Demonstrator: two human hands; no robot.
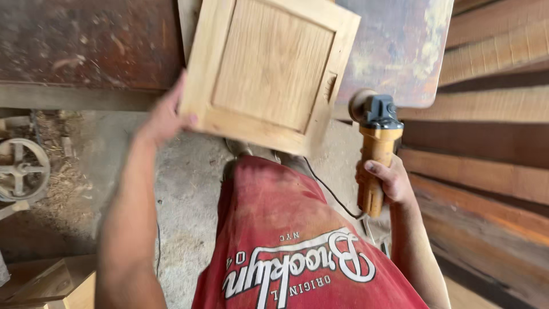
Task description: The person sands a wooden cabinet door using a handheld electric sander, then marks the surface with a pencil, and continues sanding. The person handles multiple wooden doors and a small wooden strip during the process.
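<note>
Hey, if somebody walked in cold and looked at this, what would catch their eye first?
Probably the pale wooden cabinet door held up at top centre, gripped at its lower left corner by the left hand. Next, the orange sander to its right, held upright in the right hand with its disc by the door's edge. Below them, the red shirt fills the bottom, with stacked wooden planks along the right.

Left hand (163, 117): motion-blurred, fingers hidden behind the wooden cabinet door (269, 71). The door's top edge is cut off by the frame. Sanding disc (359, 105) of the yellow angle grinder (376, 151): mostly hidden behind the grinder's head. Far workbench (86, 46): cropped at top.
</note>
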